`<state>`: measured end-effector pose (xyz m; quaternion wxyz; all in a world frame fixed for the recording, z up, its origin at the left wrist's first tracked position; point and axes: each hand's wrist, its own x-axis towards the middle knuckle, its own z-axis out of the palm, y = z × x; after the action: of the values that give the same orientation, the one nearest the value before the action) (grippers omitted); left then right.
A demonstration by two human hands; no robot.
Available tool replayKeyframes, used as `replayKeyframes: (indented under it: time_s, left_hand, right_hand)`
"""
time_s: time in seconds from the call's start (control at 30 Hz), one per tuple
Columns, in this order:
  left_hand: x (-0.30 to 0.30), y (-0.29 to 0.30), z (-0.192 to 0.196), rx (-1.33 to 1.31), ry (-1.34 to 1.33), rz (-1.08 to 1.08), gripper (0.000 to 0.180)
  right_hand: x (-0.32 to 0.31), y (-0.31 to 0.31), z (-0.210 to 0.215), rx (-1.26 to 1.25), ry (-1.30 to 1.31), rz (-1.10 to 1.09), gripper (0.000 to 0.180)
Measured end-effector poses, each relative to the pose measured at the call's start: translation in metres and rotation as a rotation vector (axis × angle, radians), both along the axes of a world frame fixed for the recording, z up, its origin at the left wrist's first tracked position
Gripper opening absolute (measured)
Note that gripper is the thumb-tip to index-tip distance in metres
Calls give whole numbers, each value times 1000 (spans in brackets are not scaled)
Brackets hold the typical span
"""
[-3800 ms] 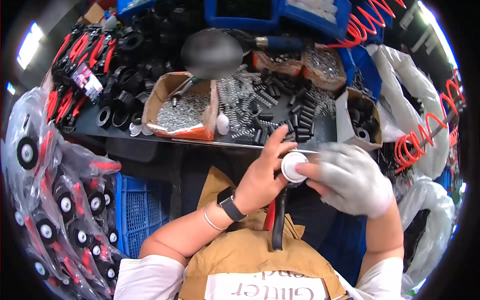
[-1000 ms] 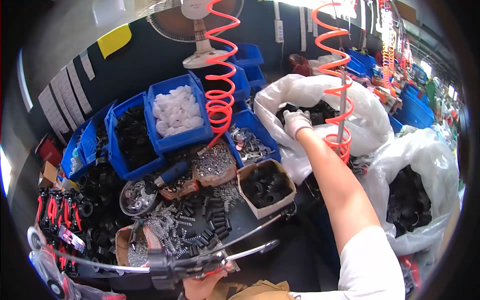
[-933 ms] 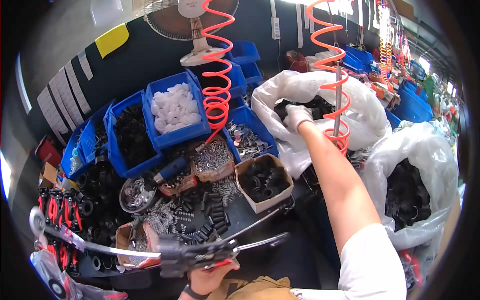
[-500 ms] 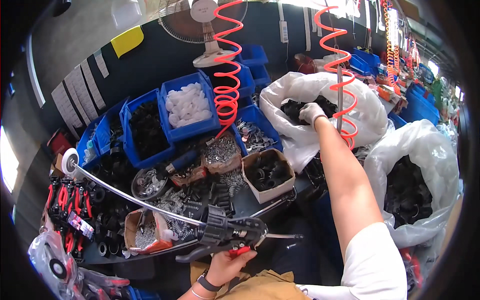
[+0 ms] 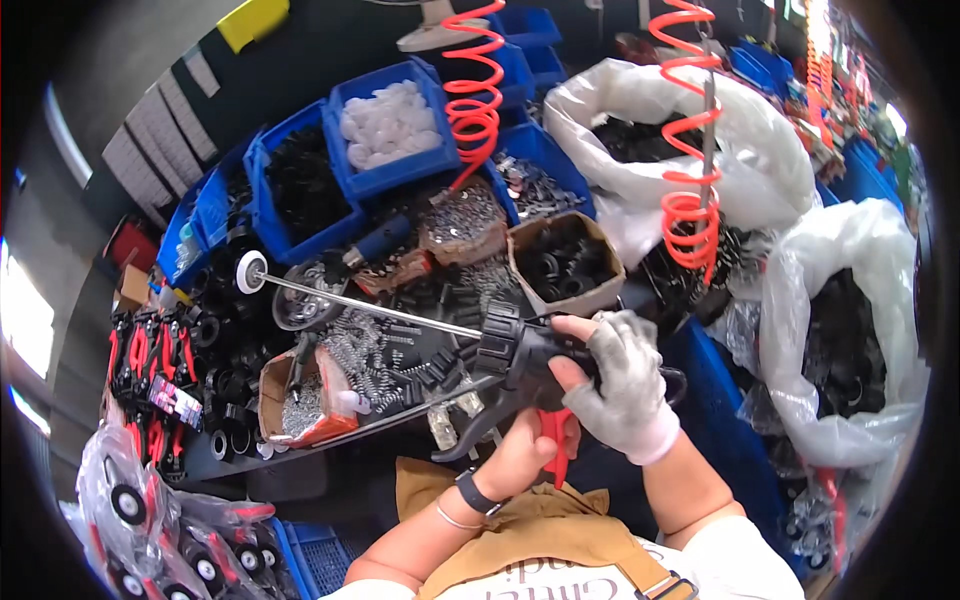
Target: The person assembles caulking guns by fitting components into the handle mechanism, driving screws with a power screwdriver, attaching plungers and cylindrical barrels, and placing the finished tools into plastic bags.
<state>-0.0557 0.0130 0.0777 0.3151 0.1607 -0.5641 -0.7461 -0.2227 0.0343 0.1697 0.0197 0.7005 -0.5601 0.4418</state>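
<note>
1. We see the left hand (image 5: 522, 455) closed around a red part (image 5: 555, 452) of the one black tool (image 5: 525, 345).
2. We see the gloved right hand (image 5: 630, 392) at the tool's rear, thumb and forefinger spread, fingers bent; we cannot tell whether it grips anything.
3. We find the tool at the bench's near edge, its single rod (image 5: 380, 309) slanting left over the bench to one white disc (image 5: 251, 272).
4. Around it we count two large plastic bags (image 5: 790, 320), two nearby red coiled hoses (image 5: 472, 105) and one carton of black rings (image 5: 598, 293).
</note>
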Motion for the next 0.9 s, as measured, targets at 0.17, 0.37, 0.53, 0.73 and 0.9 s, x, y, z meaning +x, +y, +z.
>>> replayKeyframes:
  time_s: [0.17,0.37,0.53,0.73,0.9]
  left_hand:
    - [-19,25,-9,-27,-458,156,31]
    - [-7,13,11,-555,-296,263,27]
    - [-31,31,33,680,250,34,25]
    - [-17,20,15,291,207,198,60]
    - [-14,15,2,220,294,124,71]
  right_hand:
    - [-15,21,-9,-113,-29,-164,43]
    - [-3,52,-20,-418,31,-35,34]
    - [-19,88,-57,-317,-18,-4,37]
    - [-217,163,-43,18,296,-1198,34]
    - [-250,147,-27,735,246,-1216,47]
